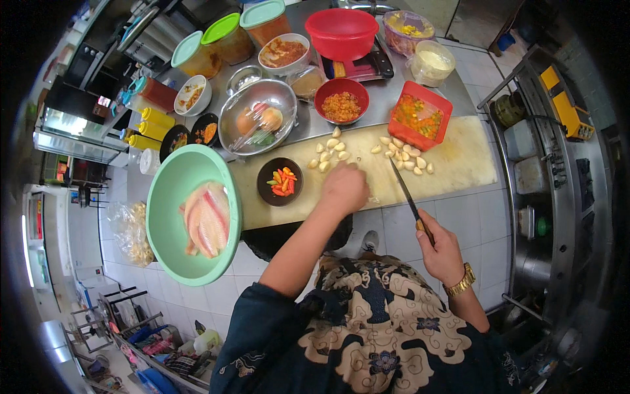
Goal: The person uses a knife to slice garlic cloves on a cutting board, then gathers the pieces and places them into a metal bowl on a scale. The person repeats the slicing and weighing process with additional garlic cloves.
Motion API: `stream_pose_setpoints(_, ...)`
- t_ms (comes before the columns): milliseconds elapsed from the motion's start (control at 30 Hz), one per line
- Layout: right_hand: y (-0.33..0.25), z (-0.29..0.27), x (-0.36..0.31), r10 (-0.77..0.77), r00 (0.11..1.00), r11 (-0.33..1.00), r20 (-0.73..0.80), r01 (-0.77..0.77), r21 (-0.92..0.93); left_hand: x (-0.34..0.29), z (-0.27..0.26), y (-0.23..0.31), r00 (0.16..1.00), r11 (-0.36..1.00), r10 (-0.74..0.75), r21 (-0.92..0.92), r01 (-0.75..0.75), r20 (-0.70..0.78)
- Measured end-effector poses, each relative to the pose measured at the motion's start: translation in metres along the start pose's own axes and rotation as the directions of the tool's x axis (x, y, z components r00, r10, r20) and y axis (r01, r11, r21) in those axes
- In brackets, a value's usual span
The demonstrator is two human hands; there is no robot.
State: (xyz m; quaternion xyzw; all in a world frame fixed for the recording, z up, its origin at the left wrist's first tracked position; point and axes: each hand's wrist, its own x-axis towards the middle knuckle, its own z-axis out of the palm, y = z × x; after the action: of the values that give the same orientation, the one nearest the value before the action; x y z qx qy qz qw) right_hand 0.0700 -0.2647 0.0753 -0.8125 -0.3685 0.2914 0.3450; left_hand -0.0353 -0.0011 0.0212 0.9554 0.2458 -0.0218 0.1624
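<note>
Right hand (441,253) wraps around a knife (408,196), while the left hand (344,188) curls over the cutting board (462,172), any contents hidden.

Bright, fairly even light falls on the long cream-coloured cutting board (453,176) and the square white floor tiles (453,211). At nine o'clock a slim white light strip (27,251) glows washed-out. Glare streaks the clear plastic wrap (246,119) toward eleven o'clock. The long dark-bladed knife (409,198) looks fairly sharp near the centre. The stainless-steel cooking range (585,203) at three o'clock is dimmer, bent by fisheye distortion; the outer rim softens into black corners.
</note>
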Motion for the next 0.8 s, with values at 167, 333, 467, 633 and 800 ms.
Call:
stream_pose_setpoints(167,0.006,0.007,0.009,-0.080,0.996,0.997,0.037,0.080,0.017,-0.015,-0.019,-0.047,0.954,0.975,-0.152,-0.197,0.102,-0.257)
stream_pose_setpoints(333,0.007,0.019,0.029,-0.124,0.992,0.992,0.033,0.125,-0.011,0.020,-0.003,-0.051,0.978,0.999,-0.037,0.031,0.045,-0.205)
stream_pose_setpoints(467,-0.002,0.025,0.044,-0.140,0.990,0.990,0.012,0.140,-0.023,0.035,0.013,-0.047,0.973,0.993,-0.073,0.078,0.092,-0.221)
stream_pose_setpoints(633,-0.006,0.029,0.053,-0.054,0.999,0.998,-0.006,0.054,-0.009,0.032,0.004,-0.033,0.958,0.968,-0.163,-0.227,0.108,-0.237)
stream_pose_setpoints(800,0.007,0.029,0.037,-0.109,0.992,0.994,-0.063,0.109,-0.004,0.018,0.011,-0.002,0.969,0.881,-0.038,-0.466,-0.082,-0.243)
